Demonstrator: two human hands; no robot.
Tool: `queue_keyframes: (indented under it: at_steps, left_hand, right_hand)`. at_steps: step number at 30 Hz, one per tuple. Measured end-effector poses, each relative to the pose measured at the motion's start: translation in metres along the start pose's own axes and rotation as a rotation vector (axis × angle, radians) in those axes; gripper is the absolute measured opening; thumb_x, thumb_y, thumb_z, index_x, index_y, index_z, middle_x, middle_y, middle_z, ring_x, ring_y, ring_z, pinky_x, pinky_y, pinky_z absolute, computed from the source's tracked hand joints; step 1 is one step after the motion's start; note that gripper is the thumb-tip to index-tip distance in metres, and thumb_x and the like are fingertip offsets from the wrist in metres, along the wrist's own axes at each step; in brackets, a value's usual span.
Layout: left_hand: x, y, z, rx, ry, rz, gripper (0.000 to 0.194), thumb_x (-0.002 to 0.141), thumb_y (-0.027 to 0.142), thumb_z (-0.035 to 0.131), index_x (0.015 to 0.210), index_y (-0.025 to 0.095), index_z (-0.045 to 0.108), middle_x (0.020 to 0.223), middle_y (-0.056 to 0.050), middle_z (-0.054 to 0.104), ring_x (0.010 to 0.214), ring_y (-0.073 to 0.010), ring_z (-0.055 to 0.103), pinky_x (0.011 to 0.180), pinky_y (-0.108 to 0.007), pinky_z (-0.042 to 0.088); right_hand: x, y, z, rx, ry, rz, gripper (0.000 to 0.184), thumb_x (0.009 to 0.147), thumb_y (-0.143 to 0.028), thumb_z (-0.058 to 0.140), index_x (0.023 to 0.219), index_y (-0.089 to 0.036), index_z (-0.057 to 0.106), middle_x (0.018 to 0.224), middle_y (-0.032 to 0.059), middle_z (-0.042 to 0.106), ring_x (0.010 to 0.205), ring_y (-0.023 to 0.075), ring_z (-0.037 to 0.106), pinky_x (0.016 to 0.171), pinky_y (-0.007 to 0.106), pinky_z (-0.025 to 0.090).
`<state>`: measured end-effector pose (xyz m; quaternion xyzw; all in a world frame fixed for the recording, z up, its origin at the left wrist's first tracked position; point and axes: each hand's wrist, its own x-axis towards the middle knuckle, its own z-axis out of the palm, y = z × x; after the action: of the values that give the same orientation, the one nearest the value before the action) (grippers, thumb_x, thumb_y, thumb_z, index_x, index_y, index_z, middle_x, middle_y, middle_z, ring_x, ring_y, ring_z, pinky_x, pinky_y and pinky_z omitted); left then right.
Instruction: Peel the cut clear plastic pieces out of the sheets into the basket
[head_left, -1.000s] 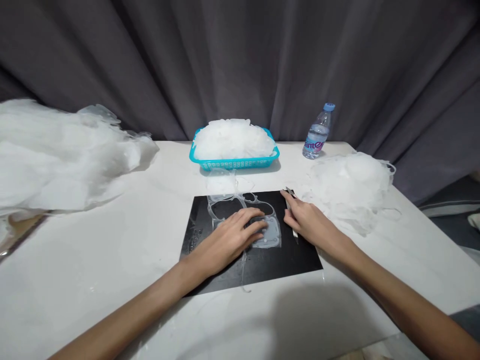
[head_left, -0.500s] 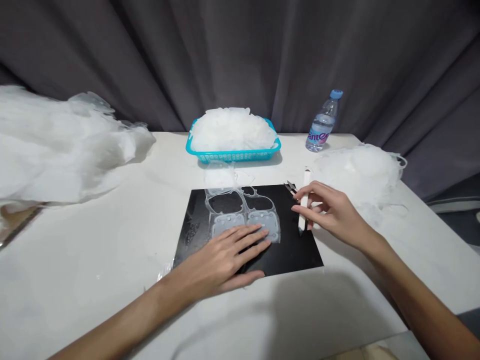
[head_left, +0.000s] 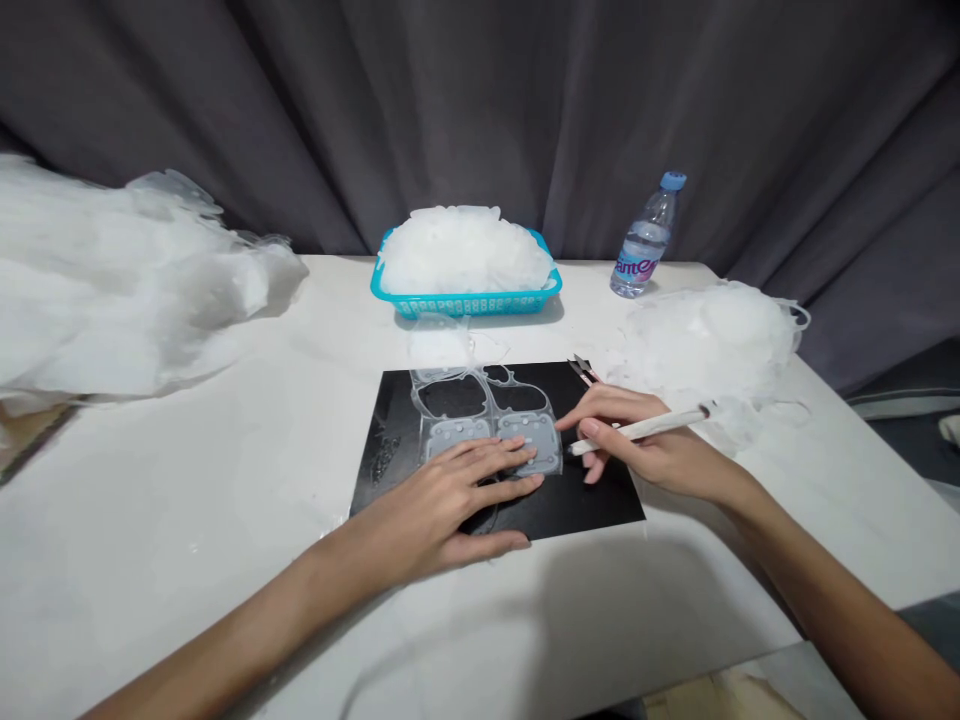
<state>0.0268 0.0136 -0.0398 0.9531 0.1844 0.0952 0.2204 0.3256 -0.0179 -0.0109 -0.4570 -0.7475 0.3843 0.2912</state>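
My left hand point(head_left: 457, 495) lies flat with fingers spread, pressing on a translucent rubbery sheet point(head_left: 540, 432) with rounded panels and cut-out openings. That sheet rests on a black board point(head_left: 592, 505), its far end reaching past the board's back edge. Between the fingers of my right hand point(head_left: 637, 435) is a white pen-shaped tool point(head_left: 660, 424), held slanting with its dark tip low near the sheet's right edge. The index fingertip of that hand is at the edge of the right panel. Small snips point(head_left: 581, 370) lie just beyond my right hand, partly hidden by it.
A turquoise basket point(head_left: 480, 304) heaped with translucent white pieces stands at the back. A water bottle point(head_left: 641, 245) is right of it. Loose translucent scraps point(head_left: 712, 340) are piled at the right, and a larger pile point(head_left: 112, 290) at the left. A grey curtain point(head_left: 465, 110) hangs behind.
My right hand has moved left to the sheet's edge, and the white tool has swung from upright to a low slant. My left hand stays on the sheet.
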Motion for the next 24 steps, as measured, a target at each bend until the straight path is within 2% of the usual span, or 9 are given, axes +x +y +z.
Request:
queue_keyframes:
  at_steps: [2, 4, 6, 9, 12, 16, 21, 24]
  left_hand:
    - [-0.001, -0.002, -0.001, -0.037, -0.004, -0.012, 0.058, 0.102, 0.053, 0.065, 0.155, 0.034, 0.055, 0.167, -0.007, 0.046, 0.151, -0.0317, 0.05, 0.125, -0.05, 0.04]
    - [-0.001, -0.003, -0.003, -0.057, -0.015, -0.013, 0.056, 0.102, 0.052, 0.066, 0.154, 0.035, 0.056, 0.168, -0.006, 0.044, 0.152, -0.0315, 0.049, 0.126, -0.049, 0.039]
    - [-0.001, -0.004, -0.004, -0.067, -0.026, -0.005, 0.053, 0.103, 0.051, 0.065, 0.153, 0.036, 0.058, 0.167, -0.006, 0.045, 0.153, -0.0313, 0.048, 0.126, -0.049, 0.039]
    - [0.0, -0.002, -0.005, -0.057, -0.031, 0.004, 0.052, 0.103, 0.051, 0.064, 0.152, 0.035, 0.059, 0.166, -0.006, 0.046, 0.152, -0.0315, 0.048, 0.127, -0.049, 0.038]
    - [-0.001, -0.001, -0.004, -0.032, -0.037, 0.01, 0.053, 0.103, 0.052, 0.063, 0.153, 0.033, 0.058, 0.167, -0.007, 0.045, 0.152, -0.0315, 0.048, 0.128, -0.05, 0.035]
    - [-0.002, -0.003, -0.003, -0.022, -0.028, -0.015, 0.063, 0.104, 0.054, 0.062, 0.16, 0.028, 0.049, 0.166, -0.008, 0.046, 0.153, -0.0292, 0.047, 0.128, -0.048, 0.037]
    - [0.002, -0.007, -0.003, -0.043, -0.019, 0.062, 0.057, 0.104, 0.048, 0.064, 0.156, 0.029, 0.054, 0.162, -0.006, 0.052, 0.153, -0.0261, 0.046, 0.129, -0.044, 0.036]
    - [0.004, -0.007, -0.002, -0.025, 0.013, 0.081, 0.057, 0.104, 0.046, 0.065, 0.157, 0.028, 0.053, 0.161, -0.008, 0.053, 0.153, -0.0272, 0.047, 0.129, -0.045, 0.037]
  right_hand:
    - [0.001, 0.001, 0.002, 0.073, -0.061, 0.017, 0.031, 0.111, -0.037, 0.05, 0.108, -0.023, 0.076, 0.104, 0.005, 0.077, 0.089, 0.0167, 0.076, 0.091, 0.034, 0.06]
    - [0.003, 0.002, 0.004, 0.092, -0.093, -0.021, 0.025, 0.107, -0.037, 0.06, 0.098, -0.022, 0.078, 0.112, 0.0051, 0.076, 0.096, 0.0172, 0.076, 0.092, 0.032, 0.059]
    - [0.003, 0.003, 0.007, 0.08, -0.112, -0.053, 0.015, 0.102, -0.033, 0.069, 0.101, -0.023, 0.079, 0.109, 0.0042, 0.077, 0.102, 0.0182, 0.075, 0.093, 0.03, 0.058]
    - [0.003, 0.004, 0.011, 0.071, -0.153, -0.048, 0.015, 0.101, -0.029, 0.07, 0.112, -0.024, 0.078, 0.11, 0.0038, 0.078, 0.099, 0.0173, 0.075, 0.088, 0.028, 0.059]
    - [0.002, 0.006, 0.014, 0.029, -0.157, -0.078, 0.013, 0.102, -0.028, 0.068, 0.107, -0.023, 0.078, 0.109, 0.0037, 0.078, 0.098, 0.0169, 0.075, 0.089, 0.028, 0.059]
    - [0.0, 0.01, 0.014, 0.075, -0.102, -0.053, 0.012, 0.101, -0.03, 0.069, 0.106, -0.022, 0.077, 0.108, 0.004, 0.077, 0.094, 0.0159, 0.075, 0.088, 0.027, 0.061]
    - [0.0, 0.013, 0.013, 0.128, -0.095, -0.061, 0.013, 0.101, -0.033, 0.07, 0.103, -0.022, 0.075, 0.112, 0.005, 0.074, 0.094, 0.0155, 0.075, 0.088, 0.028, 0.063]
    - [0.0, 0.011, 0.013, 0.045, -0.121, -0.12, 0.013, 0.104, -0.032, 0.065, 0.106, -0.023, 0.075, 0.112, 0.0053, 0.075, 0.096, 0.0169, 0.075, 0.089, 0.031, 0.062]
